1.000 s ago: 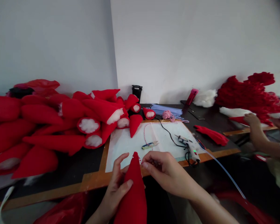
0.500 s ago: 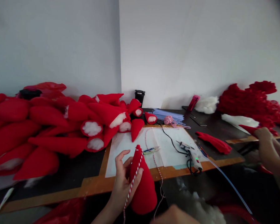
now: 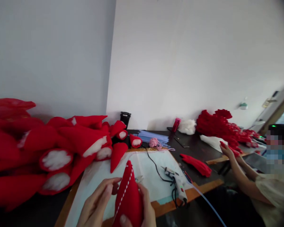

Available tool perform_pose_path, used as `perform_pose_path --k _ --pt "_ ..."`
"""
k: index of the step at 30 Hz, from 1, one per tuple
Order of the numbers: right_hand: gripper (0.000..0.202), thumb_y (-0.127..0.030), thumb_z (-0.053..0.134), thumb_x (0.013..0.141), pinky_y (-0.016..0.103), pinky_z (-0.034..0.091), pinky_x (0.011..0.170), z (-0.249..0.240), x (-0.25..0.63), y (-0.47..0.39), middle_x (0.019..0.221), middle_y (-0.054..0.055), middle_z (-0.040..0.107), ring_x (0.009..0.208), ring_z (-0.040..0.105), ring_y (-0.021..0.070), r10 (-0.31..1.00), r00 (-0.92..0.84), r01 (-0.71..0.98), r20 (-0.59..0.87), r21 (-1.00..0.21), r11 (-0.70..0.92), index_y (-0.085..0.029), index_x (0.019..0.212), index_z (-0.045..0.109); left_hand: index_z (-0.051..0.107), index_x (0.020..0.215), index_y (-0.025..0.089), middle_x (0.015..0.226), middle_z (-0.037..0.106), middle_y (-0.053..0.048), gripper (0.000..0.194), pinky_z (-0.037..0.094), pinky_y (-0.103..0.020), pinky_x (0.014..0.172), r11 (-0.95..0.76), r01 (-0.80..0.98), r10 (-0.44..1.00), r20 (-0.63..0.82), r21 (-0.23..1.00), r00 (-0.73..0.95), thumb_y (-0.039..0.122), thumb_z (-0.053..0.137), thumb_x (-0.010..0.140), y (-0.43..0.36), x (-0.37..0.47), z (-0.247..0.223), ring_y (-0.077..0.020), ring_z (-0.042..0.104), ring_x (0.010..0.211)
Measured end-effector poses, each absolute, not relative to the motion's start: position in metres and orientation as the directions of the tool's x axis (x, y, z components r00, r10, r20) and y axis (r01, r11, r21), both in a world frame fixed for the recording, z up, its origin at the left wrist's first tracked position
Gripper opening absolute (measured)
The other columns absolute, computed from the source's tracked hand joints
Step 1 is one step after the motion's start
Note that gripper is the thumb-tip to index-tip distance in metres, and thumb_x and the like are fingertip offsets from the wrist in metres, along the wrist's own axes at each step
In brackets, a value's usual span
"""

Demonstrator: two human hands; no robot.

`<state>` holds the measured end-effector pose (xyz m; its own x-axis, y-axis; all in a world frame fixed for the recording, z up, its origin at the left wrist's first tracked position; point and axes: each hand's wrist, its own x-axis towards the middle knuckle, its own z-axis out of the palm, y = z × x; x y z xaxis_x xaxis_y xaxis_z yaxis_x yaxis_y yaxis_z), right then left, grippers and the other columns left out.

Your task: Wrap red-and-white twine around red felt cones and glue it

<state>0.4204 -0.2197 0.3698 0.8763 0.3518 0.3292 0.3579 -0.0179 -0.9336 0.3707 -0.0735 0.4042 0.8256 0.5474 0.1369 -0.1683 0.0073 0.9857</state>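
Observation:
A stuffed red fabric cone (image 3: 134,201) stands tip up before me at the bottom of the head view. Red-and-white twisted cord (image 3: 123,195) runs from near its tip down its front. My right hand (image 3: 146,206) grips the cone from the right, thumb across its lower front. On the other side, my left hand (image 3: 97,201) has bent fingers against the cone's left edge, its fingertips partly hidden. Behind the cone, small thread snips (image 3: 139,179) lie on the white paper (image 3: 153,164), mostly covered.
Stuffed red cones (image 3: 85,138) are heaped at left. A cord ball (image 3: 153,142), blue-white sticks (image 3: 153,137), a glue gun (image 3: 176,183) with black cable and a red fabric piece (image 3: 196,164) lie on the table. A co-worker (image 3: 246,179) handles red fabric at right.
My view has turned right and tilted up, bringing the co-worker more into view. My right hand has risen from the bottom edge and taken hold of the cone. The cord now lies along the cone.

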Motion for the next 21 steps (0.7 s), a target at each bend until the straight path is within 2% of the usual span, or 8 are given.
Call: perform_pose_path --k 3,5,7,10,14,17,21 --pt "0.066 -0.036 0.068 0.081 0.047 0.047 0.108 0.377 0.420 -0.215 0.140 0.011 0.058 0.127 0.058 0.0338 0.264 0.883 0.416 0.389 -0.908 -0.055 -0.026 0.141 0.043 0.063 0.108 0.021 0.091 0.070 -0.005 0.040 0.057 -0.031 0.076 -0.170 -0.194 0.538 0.256 0.966 0.803 0.054 0.065 0.085 -0.077 0.377 0.418 -0.0232 0.069 0.085" --pt "0.063 -0.033 0.065 0.085 0.046 0.047 0.108 0.382 0.420 -0.214 0.142 0.012 0.056 0.127 0.057 0.0316 0.266 0.877 0.428 0.401 -0.902 -0.052 -0.025 0.142 0.040 0.060 0.108 0.022 0.084 0.067 -0.002 0.033 0.055 -0.029 0.074 -0.315 -0.201 0.505 0.343 0.927 0.792 0.045 0.068 0.085 -0.083 0.382 0.425 -0.0196 0.066 0.077" --pt "0.062 -0.029 0.064 0.086 0.044 0.048 0.107 0.387 0.420 -0.215 0.141 0.013 0.055 0.126 0.058 0.0303 0.300 0.865 0.437 0.402 -0.898 -0.057 -0.025 0.143 0.039 0.060 0.103 0.022 0.085 0.067 -0.002 0.020 0.053 -0.028 0.075 -0.409 -0.182 0.488 0.383 0.894 0.784 0.037 0.062 0.090 -0.089 0.387 0.428 -0.0181 0.066 0.077" --pt "0.062 -0.025 0.063 0.087 0.045 0.046 0.108 0.392 0.421 -0.219 0.143 0.012 0.053 0.127 0.057 0.0291 0.330 0.864 0.427 0.379 -0.900 -0.083 -0.025 0.144 0.037 0.062 0.101 0.021 0.094 0.070 -0.004 0.017 0.052 -0.026 0.071 -0.404 -0.155 0.484 0.355 0.902 0.800 0.035 0.052 0.096 -0.091 0.390 0.427 -0.0186 0.067 0.083" --pt "0.061 -0.027 0.065 0.086 0.045 0.045 0.109 0.388 0.425 -0.225 0.143 0.010 0.053 0.127 0.056 0.0286 0.324 0.889 0.352 0.322 -0.935 -0.036 -0.026 0.142 0.042 0.063 0.105 0.020 0.087 0.068 -0.002 0.025 0.047 -0.022 0.058 -0.345 -0.134 0.489 0.299 0.929 0.820 0.041 0.051 0.097 -0.085 0.391 0.422 -0.0152 0.063 0.070" --pt "0.060 -0.030 0.069 0.083 0.043 0.044 0.111 0.383 0.427 -0.230 0.145 0.007 0.054 0.131 0.053 0.0286 0.328 0.908 0.259 0.260 -0.965 0.047 -0.027 0.139 0.047 0.065 0.103 0.021 0.084 0.068 0.000 0.022 0.047 -0.022 0.063 -0.379 -0.164 0.501 0.351 0.911 0.791 0.040 0.055 0.096 -0.082 0.392 0.421 -0.0134 0.060 0.070" --pt "0.058 -0.034 0.071 0.081 0.041 0.045 0.109 0.383 0.426 -0.236 0.140 0.005 0.058 0.126 0.057 0.0280 0.329 0.923 0.172 0.199 -0.979 0.108 -0.027 0.135 0.053 0.067 0.097 0.020 0.085 0.067 0.000 0.019 0.045 -0.021 0.063 -0.459 -0.209 0.486 0.441 0.863 0.754 0.036 0.056 0.096 -0.086 0.392 0.423 -0.0120 0.056 0.068"
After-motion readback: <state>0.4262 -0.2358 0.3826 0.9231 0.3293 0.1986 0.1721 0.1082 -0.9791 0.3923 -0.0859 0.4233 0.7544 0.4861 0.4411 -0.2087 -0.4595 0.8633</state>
